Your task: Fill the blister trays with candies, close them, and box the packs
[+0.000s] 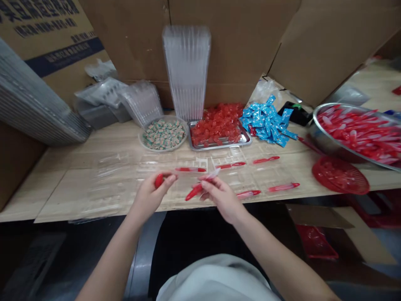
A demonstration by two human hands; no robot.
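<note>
My left hand (152, 193) is closed round a red pen-shaped item, and only its rounded red end (158, 180) shows clearly. To its right, my right hand (221, 196) grips at least one red pen-shaped tube (194, 191) with a pale pointed tip, slanting over the table edge. Clear compartment trays (108, 177) lie in rows beneath and beyond both hands. Similar red tubes rest in several of them, such as one red tube (191, 169) just past my hands and another red tube (283, 187) farther right.
Behind the trays stand a bowl of small patterned pieces (164, 134), a metal tray (219, 146) of red wrapped pieces (221, 121) and blue packets (266, 121). A metal basin (316, 119) of red tubes and a red basket (363, 184) are at right. Stacked clear trays (188, 67) lean on cardboard.
</note>
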